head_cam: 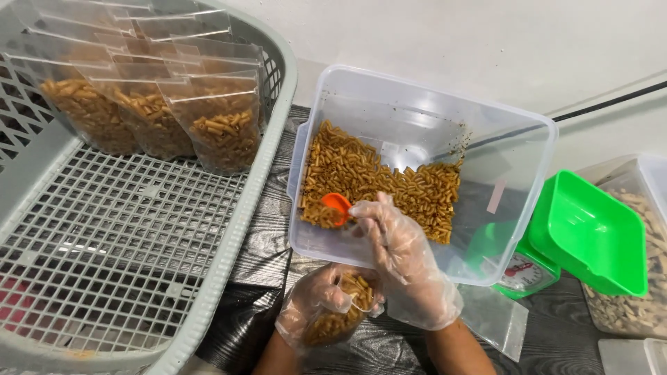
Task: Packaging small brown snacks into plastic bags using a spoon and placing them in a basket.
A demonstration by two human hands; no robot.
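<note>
On the left of the dark wood-grain counter (267, 229) sits the largest thing in view, a grey lattice basket (125, 236), with a row of filled clear pouches (160, 118) of brown tube-shaped snack standing along its far side. Right of the basket, a clear plastic tub (431, 125) is tipped up on its near edge, and a heap of the same snack pieces (375, 177) lies along its lower wall. Further right, a green scale (528, 267) carries a tilted green tray (590, 232); a second clear container (639, 243) of paler pieces stands just beside the tray at the frame's right edge.

Both hands wear thin transparent gloves. The right hand (403, 257) reaches over the tub's near rim and pinches the handle of a small orange scoop (338, 205), whose bowl rests among the snack pieces. The left hand (321, 305) is closed around a small clear bag (340, 312), partly filled with the snack, held just below the tub's rim and touching the right hand's wrist area. 1 empty flat bag (497, 319) lies on the counter beside the right forearm.
</note>
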